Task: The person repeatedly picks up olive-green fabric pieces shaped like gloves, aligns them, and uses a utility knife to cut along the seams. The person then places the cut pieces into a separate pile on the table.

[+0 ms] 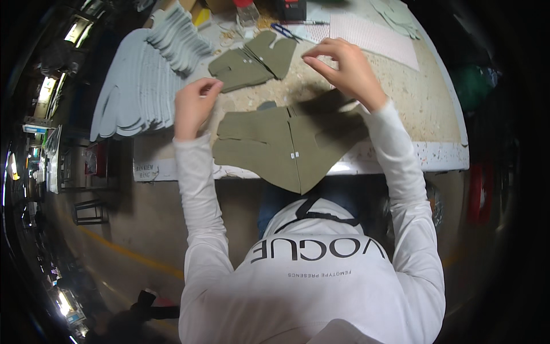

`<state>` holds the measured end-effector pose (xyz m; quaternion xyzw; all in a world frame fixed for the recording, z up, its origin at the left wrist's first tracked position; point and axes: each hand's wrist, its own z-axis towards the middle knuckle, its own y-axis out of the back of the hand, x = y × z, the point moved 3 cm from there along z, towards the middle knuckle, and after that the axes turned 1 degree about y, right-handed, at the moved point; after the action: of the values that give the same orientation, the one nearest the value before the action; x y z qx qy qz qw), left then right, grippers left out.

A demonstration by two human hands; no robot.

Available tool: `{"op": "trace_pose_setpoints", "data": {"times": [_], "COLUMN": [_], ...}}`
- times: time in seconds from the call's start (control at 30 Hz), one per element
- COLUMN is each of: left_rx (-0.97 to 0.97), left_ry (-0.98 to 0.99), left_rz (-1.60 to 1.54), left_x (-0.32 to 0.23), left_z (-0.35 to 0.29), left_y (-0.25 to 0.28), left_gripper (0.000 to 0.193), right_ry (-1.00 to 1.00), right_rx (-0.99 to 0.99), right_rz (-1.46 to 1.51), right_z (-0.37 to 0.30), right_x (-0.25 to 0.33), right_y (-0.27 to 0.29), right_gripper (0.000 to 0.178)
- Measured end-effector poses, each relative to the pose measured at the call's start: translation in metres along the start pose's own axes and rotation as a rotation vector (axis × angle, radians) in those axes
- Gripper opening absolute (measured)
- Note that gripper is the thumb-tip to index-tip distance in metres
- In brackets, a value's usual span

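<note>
Pale table [432, 106] is before me, and olive gloves [255, 137] lie across its near edge. My right hand [346, 67] has thumb and finger slightly apart; whether my left hand [193, 108] pinches together, I cannot tell.

Two olive fabric glove pieces [252, 150], small white tags [293, 156] at their meeting edges, lay side by side, overhanging the worktop's [409, 100] near edge; similar olive pieces [238, 67] lay beyond.

Matt, smooth cloth is seen in the near olive glove-shaped pieces [272, 146] and the large pale grey stack [137, 86]; the tabletop [427, 109] is scuffed and speckled, and its white front edge [418, 156] is chipped.
</note>
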<state>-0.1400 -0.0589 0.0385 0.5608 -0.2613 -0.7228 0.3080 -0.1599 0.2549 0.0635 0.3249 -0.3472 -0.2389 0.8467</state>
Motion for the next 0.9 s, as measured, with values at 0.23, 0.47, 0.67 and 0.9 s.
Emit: {"op": "trace_pose_setpoints", "data": {"times": [0.23,0.47,0.67,0.9], "left_rx": [-0.051,-0.343,-0.206,-0.28], "left_ry": [0.245,0.027,0.217,-0.041], "left_rz": [0.352,0.257,-0.196,-0.484], "left_x": [0.056,0.056,0.059,0.047], "left_z": [0.028,0.025,0.031,0.036], "left_y": [-0.037,-0.039,-0.059,-0.051], "left_gripper": [0.05,0.031,0.054,0.018], "right_ry": [-0.358,-0.253,-0.079,-0.101], "right_rx": [0.102,-0.078,-0.191,-0.387], "right_rz": [-0.152,-0.228,-0.34,0.294], "right_z": [0.066,0.052,0.053,0.073], "right_x": [-0.073,-0.083,-0.068,-0.052], "right_y": [-0.094,-0.119,-0.115,-0.076], "right_gripper": [0.036,0.03,0.011,0.018]}}
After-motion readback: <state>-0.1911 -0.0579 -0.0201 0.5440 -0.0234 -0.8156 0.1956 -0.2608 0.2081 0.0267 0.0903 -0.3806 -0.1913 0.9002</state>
